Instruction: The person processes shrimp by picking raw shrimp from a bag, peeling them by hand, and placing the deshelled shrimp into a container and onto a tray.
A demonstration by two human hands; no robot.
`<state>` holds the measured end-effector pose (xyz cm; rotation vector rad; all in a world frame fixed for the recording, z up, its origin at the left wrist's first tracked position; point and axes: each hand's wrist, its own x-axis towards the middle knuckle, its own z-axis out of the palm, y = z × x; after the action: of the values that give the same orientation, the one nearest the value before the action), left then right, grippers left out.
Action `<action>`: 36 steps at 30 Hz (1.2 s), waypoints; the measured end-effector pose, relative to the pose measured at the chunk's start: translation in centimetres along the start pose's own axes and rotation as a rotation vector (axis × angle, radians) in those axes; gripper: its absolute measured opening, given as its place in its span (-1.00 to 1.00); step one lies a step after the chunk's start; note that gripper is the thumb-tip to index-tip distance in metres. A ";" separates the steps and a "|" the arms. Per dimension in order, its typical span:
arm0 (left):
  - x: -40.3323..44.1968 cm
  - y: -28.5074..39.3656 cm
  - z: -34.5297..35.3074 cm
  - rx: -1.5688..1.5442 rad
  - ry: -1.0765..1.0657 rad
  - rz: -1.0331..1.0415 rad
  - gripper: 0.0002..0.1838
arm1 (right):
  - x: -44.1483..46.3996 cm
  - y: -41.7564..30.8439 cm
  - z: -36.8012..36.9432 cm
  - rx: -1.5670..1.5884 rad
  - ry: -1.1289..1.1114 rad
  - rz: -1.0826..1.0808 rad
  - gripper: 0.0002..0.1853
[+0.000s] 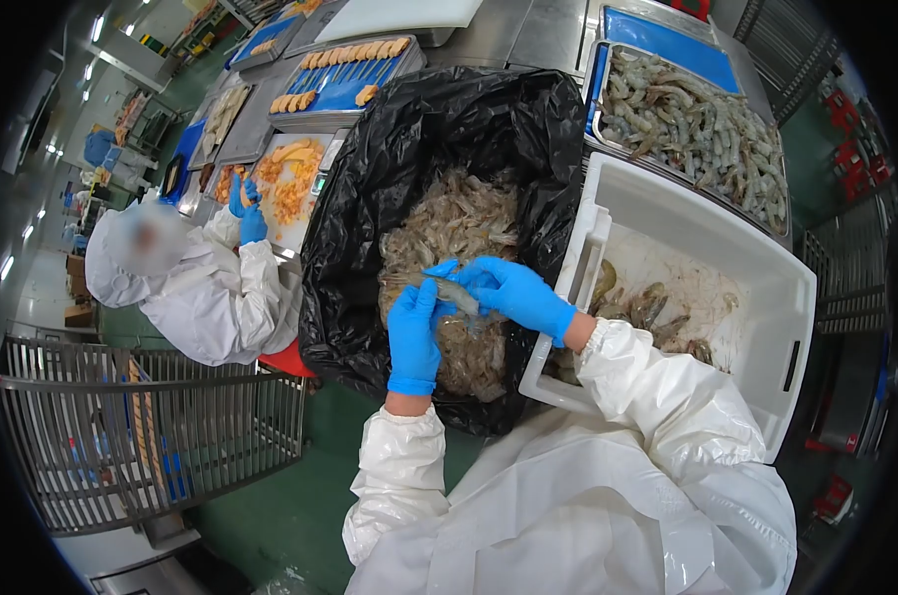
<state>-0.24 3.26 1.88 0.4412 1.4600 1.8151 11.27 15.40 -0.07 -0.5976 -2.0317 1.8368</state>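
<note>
Both my hands wear blue gloves and meet above a bin lined with a black plastic bag point(355, 288). Between them is a grey raw shrimp point(456, 296). My left hand point(414, 335) pinches one end of it, and the fingers of my right hand point(513, 295) close on the other side. Beneath them lies a heap of shrimp shells and heads point(459, 223). Close to my right forearm stands a white plastic tub point(756, 268) holding several whole shrimp point(650, 305), partly hidden by my sleeve.
At the upper right, a metal tray is piled with peeled-looking shrimp point(697, 129). A co-worker in white point(216, 297) handles orange pieces point(288, 183) at the left. Blue trays with skewered orange pieces point(342, 74) sit at the back. A metal rack point(152, 426) stands at lower left.
</note>
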 end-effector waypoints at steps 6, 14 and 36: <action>-0.5 -0.1 0.7 0.612 0.123 0.226 -0.72 | 0.6 -2.6 0.6 -0.927 -0.074 -0.232 -0.74; -0.7 -0.5 0.3 0.458 0.092 0.141 -0.74 | 0.5 -1.8 1.1 -0.931 -0.054 -0.275 -0.83; -1.0 -1.0 0.0 0.416 0.187 0.177 -0.76 | 0.6 0.2 1.4 -0.559 0.118 -0.246 -0.74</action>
<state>0.74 2.57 1.14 0.6357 1.9956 1.7199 10.01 14.53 -0.43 -0.5452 -2.4125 1.0656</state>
